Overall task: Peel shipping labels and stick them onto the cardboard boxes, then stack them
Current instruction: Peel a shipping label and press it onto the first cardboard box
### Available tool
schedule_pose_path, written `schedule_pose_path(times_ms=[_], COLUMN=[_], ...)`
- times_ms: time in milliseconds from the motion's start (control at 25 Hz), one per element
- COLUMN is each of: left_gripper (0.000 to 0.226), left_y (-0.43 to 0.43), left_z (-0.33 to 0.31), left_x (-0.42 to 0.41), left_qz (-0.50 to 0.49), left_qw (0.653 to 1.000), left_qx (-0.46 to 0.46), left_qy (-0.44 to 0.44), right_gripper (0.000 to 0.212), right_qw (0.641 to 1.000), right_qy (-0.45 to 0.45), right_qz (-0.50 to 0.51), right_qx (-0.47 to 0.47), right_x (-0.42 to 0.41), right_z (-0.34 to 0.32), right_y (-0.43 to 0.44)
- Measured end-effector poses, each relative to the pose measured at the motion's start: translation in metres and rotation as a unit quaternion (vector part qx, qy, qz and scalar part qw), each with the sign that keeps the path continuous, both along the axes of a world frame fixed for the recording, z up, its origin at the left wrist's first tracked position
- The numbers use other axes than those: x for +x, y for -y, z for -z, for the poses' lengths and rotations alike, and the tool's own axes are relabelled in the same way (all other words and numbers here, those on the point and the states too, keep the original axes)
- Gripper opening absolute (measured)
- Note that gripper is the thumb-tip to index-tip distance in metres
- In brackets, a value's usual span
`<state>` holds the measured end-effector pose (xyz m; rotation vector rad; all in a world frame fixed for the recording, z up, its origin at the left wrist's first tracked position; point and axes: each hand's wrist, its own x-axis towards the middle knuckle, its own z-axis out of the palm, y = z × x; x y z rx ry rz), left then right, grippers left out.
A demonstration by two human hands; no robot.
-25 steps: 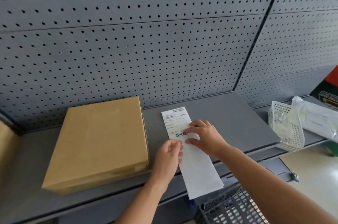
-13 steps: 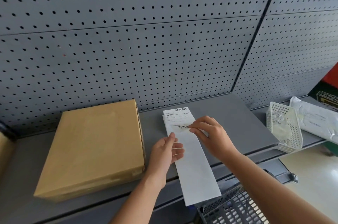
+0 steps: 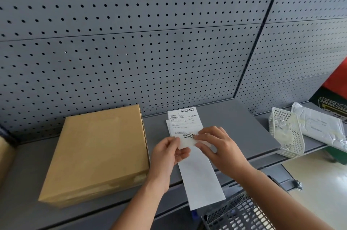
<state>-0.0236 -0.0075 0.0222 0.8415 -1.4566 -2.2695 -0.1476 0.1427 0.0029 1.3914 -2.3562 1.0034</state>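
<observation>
A flat brown cardboard box (image 3: pixel 97 154) lies on the grey shelf (image 3: pixel 234 126), left of my hands. To its right a long white label strip (image 3: pixel 199 179) lies on the shelf and hangs over the front edge. A printed shipping label (image 3: pixel 185 123) with barcodes sits at the strip's far end. My left hand (image 3: pixel 167 156) pinches the lifted near edge of the label. My right hand (image 3: pixel 219 147) grips the same edge from the right, fingertips by the lower barcode.
A grey pegboard wall (image 3: pixel 150 51) backs the shelf. A white mesh basket (image 3: pixel 286 132) and a white plastic mailer bag (image 3: pixel 323 128) lie at the right. A grey wire basket (image 3: pixel 238 216) sits below the shelf front. Another brown box edge (image 3: pixel 3 156) shows at far left.
Both hands have closed onto the label's near edge, which now curls up off the backing strip. The left hand went from flat and open to pinching.
</observation>
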Motion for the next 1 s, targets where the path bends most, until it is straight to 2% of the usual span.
schedule_pose_path(times_ms=[120, 200, 320, 440, 560, 680, 800, 920, 1000], left_gripper=[0.017, 0.017, 0.017, 0.017, 0.019, 0.033, 0.038, 0.032, 0.026], left_y=[-0.002, -0.004, -0.007, -0.006, -0.003, 0.002, 0.009, 0.01, 0.009], left_z=[0.001, 0.003, 0.008, 0.014, 0.01, -0.007, -0.022, -0.03, -0.031], left_x=[0.008, 0.014, 0.021, 0.026, 0.028, 0.023, 0.009, -0.004, -0.008], left_qz=[0.037, 0.068, 0.105, 0.147, 0.165, 0.123, 0.089, 0.04, 0.018], left_qw=[0.996, 0.99, 0.981, 0.972, 0.976, 0.989, 0.994, 0.999, 1.0], left_qx=[-0.08, -0.125, -0.161, -0.185, -0.144, -0.077, -0.059, -0.021, -0.01], left_qy=[-0.007, -0.013, -0.013, -0.005, -0.009, -0.034, -0.033, -0.009, 0.007], right_gripper=[0.026, 0.029, 0.048, 0.049, 0.041, 0.038, 0.038, 0.03, 0.024], right_qw=[0.999, 0.99, 0.933, 0.893, 0.89, 0.89, 0.91, 0.935, 0.966], right_qy=[0.038, 0.108, 0.331, 0.427, 0.428, 0.426, 0.391, 0.334, 0.235], right_qz=[0.03, 0.083, 0.14, 0.122, 0.102, 0.088, 0.06, 0.058, 0.084], right_qx=[-0.013, -0.026, -0.039, -0.075, -0.116, -0.138, -0.124, -0.105, -0.072], right_x=[0.004, 0.0, -0.011, -0.014, -0.01, -0.003, 0.001, 0.004, 0.004], right_z=[-0.014, -0.026, -0.047, -0.057, -0.057, -0.056, -0.056, -0.057, -0.057], right_y=[0.002, 0.012, 0.029, 0.032, 0.027, 0.021, 0.016, 0.013, 0.013])
